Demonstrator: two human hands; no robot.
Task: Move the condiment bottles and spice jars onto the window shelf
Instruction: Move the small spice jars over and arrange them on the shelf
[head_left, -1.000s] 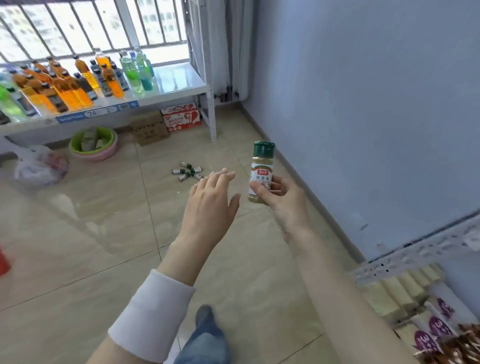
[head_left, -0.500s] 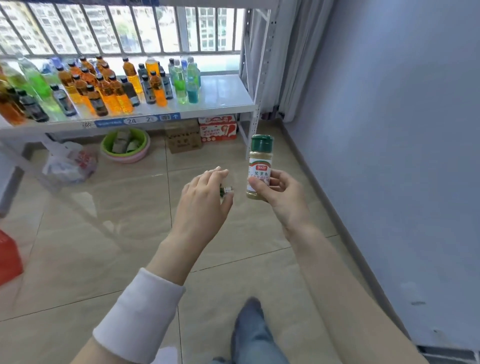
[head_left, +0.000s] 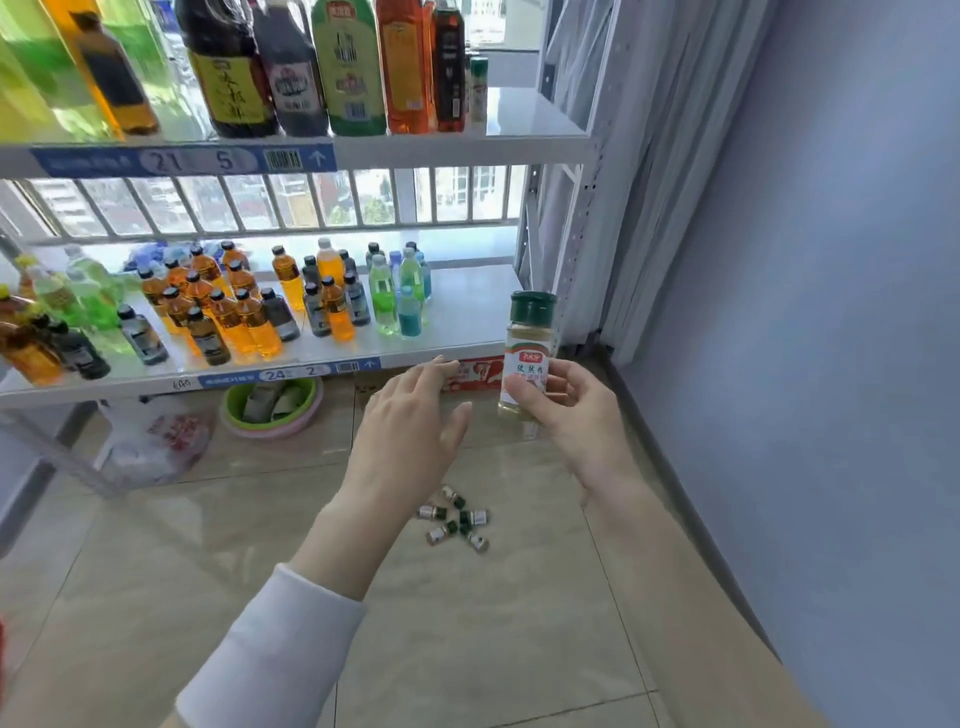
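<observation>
**Spice jar held upright, open shelf corner just ahead**

The right hand (head_left: 576, 410) grasps the spice jar (head_left: 527, 353) by its lower half, thumb across the label and fingers curled behind, green cap up. The left hand (head_left: 410, 415) hovers just beside it, palm down, fingers loosely extended and holding nothing.

Beyond the jar, the lower shelf (head_left: 467, 306) has a bare stretch at its right end. Further left, beyond the left hand, drink bottles (head_left: 249, 306) stand in crowded rows. The shelf's front edge runs just past the left fingertips, and a perforated post (head_left: 571, 208) rises right behind the jar. Above both hands, the upper shelf (head_left: 519, 119) carries large bottles (head_left: 291, 67) to its left and has clear surface over the jar. To the right of the right hand, a curtain (head_left: 623, 208) and the wall (head_left: 831, 312) close that side in. Below the hands lies the floor (head_left: 467, 623), with a cluster of small jars (head_left: 457, 519) lying under the gap between the wrists. A red carton (head_left: 475, 374) sits under the shelf, behind the fingertips.

Compared with half a second ago, the shelving is much nearer, the upper shelf has come into view, and the small jars now lie beneath the hands instead of behind the left fingers. The grip on the jar is unchanged.
</observation>
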